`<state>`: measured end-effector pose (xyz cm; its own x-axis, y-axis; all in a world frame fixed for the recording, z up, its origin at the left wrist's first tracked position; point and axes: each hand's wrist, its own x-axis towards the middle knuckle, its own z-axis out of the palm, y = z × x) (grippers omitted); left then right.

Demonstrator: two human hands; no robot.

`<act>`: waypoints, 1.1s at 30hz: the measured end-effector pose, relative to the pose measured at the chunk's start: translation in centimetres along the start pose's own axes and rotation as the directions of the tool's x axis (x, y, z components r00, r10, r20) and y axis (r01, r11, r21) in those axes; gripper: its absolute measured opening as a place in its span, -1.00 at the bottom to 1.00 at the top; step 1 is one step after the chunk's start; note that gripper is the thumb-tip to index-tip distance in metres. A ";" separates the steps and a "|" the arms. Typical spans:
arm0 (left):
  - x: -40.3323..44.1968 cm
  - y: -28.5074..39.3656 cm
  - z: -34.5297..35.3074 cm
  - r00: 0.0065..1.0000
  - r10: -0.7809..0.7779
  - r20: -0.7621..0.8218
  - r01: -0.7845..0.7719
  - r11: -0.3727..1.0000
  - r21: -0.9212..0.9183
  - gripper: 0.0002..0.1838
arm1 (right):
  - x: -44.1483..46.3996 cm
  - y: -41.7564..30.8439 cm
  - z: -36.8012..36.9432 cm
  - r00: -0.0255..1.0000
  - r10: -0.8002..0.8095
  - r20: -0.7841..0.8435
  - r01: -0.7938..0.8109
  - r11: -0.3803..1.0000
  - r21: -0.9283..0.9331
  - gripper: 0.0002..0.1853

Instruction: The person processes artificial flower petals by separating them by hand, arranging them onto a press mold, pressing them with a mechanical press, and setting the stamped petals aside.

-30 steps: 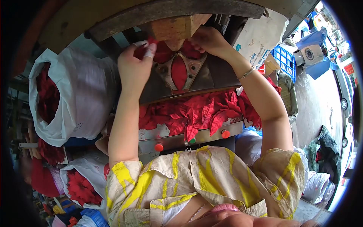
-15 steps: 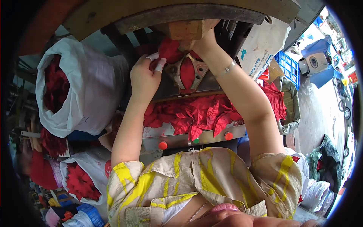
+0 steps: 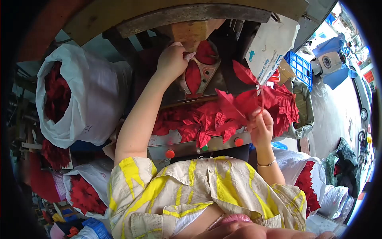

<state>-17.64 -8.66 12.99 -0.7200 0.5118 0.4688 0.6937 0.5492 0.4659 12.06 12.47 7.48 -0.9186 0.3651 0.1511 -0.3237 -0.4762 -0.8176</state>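
Note:
My right hand (image 3: 262, 125) pinches a red fabric poinsettia flower (image 3: 248, 95) by its centre and holds it up over the front of the machine. The flower's pointed petals spread left and upward. Under the press block (image 3: 191, 31), my left hand (image 3: 175, 59) is at the upper left of a metal mould (image 3: 206, 75). Its fingers are bent together at the mould, and whatever lies between them is hidden. Red petals (image 3: 193, 77) lie in the mould's openings, one near my left fingertips and another at the upper right (image 3: 207, 52).
A heap of red fabric petals (image 3: 199, 119) lies along the machine's front ledge, above a panel with red buttons (image 3: 170, 153). White sacks of red flowers stand at left (image 3: 99, 95) and right (image 3: 284, 159). A cardboard sheet (image 3: 270, 47) leans at the right.
My right hand has drawn back from under the press block to the lower right, now with the red flower in it. My left hand has moved right and up onto the mould.

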 end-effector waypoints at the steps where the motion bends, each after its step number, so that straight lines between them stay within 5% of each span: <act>1: 0.0 0.3 -0.2 1.000 0.002 0.027 -0.002 1.000 0.005 -0.76 | -0.8 0.2 -0.3 1.000 0.013 -0.008 -0.013 1.000 -0.015 -0.89; 8: -1.5 2.3 -2.1 0.997 0.073 0.027 -0.076 0.988 0.138 -0.80 | -2.5 3.7 -2.0 0.998 -0.060 0.034 0.068 0.949 -0.307 -0.88; 11: -5.1 3.6 -3.4 0.982 0.147 -0.120 -0.127 0.979 0.159 -0.70 | -3.6 4.3 -1.9 0.999 -0.037 -0.007 0.032 0.920 -0.391 -0.90; 15: -15.5 4.0 -3.5 0.962 0.111 -0.248 -0.130 0.990 -0.061 -0.56 | -4.8 7.0 -4.2 0.989 -0.147 -0.024 0.108 0.818 -0.565 -0.94; 18: -24.9 3.2 -0.8 0.991 -0.095 -0.093 0.084 0.990 -0.112 -0.54 | -5.2 7.5 -4.6 0.905 -0.404 0.132 0.315 0.430 -0.846 -0.97; 26: -32.1 1.3 4.3 0.971 -0.137 -0.194 0.174 0.966 0.192 -0.56 | -5.1 12.2 -6.7 0.896 -0.371 0.246 0.313 0.133 -0.940 -0.93; 33: -32.6 0.5 5.1 0.976 -0.083 -0.199 0.133 0.959 0.250 -0.58 | -5.2 11.8 -6.3 0.912 -0.366 0.185 0.260 0.166 -0.951 -0.93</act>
<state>6.09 -21.64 -5.86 -0.7569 0.3221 0.5686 0.5651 0.7596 0.3219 14.40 10.01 -6.49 -0.7612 0.3592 0.5399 -0.0766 0.7769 -0.6249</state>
